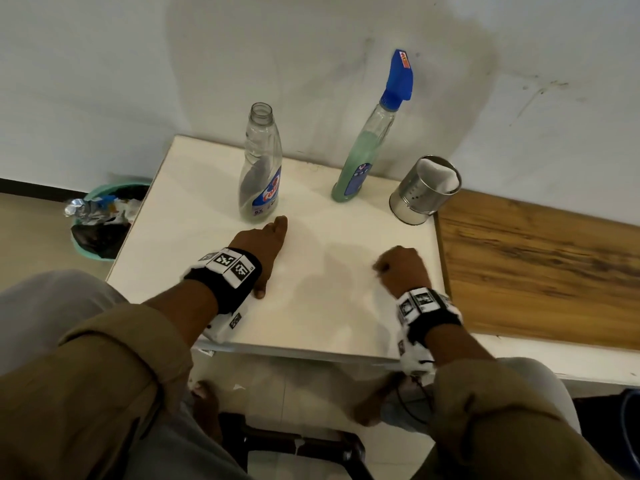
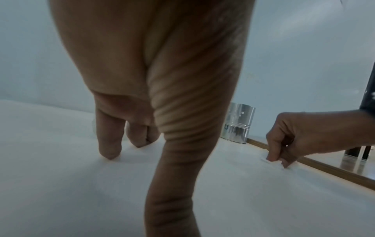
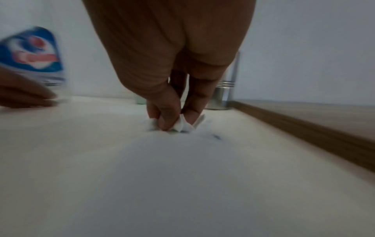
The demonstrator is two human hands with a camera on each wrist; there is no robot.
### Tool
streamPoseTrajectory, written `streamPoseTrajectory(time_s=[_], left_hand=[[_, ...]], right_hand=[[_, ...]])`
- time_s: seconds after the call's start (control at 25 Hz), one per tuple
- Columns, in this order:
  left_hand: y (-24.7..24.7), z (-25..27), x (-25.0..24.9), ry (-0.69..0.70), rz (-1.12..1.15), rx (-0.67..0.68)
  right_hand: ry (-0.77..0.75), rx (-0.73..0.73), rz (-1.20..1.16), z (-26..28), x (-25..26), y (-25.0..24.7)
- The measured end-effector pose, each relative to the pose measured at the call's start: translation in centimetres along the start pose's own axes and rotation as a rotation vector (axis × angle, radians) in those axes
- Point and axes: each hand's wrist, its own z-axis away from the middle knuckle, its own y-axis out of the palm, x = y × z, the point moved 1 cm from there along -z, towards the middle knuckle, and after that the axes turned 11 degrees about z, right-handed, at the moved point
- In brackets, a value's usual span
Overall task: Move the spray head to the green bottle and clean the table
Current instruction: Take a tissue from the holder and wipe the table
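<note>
My left hand (image 1: 265,252) lies flat on the white table (image 1: 194,237), fingers straight and holding nothing, fingertips just in front of the empty clear bottle (image 1: 260,168) with its open neck. Taking that bottle as my landmark: to its right stands the green bottle (image 1: 363,157), half full of pale green liquid, and the blue spray head (image 1: 401,76) is already seated on its neck. Further right of it, at the table's back corner, is the perforated steel holder (image 1: 424,192) with white tissue inside.

My right hand (image 3: 172,89), to the right of the empty bottle and nearer to me, has thumb and fingers curled, pinching a small wad of white tissue (image 3: 181,124) down onto the tabletop.

The tissue, I judge, is soft, light and likely damp, so it could tear or ball up. I would keep a bunched pinch over its middle and press evenly. The green bottle looks smooth and tall, so it may tip; I would take it by its narrow waist.
</note>
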Motion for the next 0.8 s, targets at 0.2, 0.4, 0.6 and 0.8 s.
streamPoseTrajectory(time_s=[0.2, 0.4, 0.6, 0.8], left_hand=[[0.1, 0.1, -0.4, -0.001, -0.043, -0.001], [-0.1, 1.0, -0.9, 0.022, -0.06, -0.002], [-0.5, 2.7, -1.8, 0.202, 0.067, -0.152], [-1.9, 5.8, -3.4, 0.466, 0.633, -0.312]], right_hand=[[0.252, -0.039, 0.003, -0.5, 1.2, -0.5], [-0.397, -0.268, 0.064, 5.9, 13.3, 2.0], [-0.337, 0.06, -0.449, 7.1, 11.4, 2.2], [0.091, 0.219, -1.82, 8.0, 5.9, -0.6]])
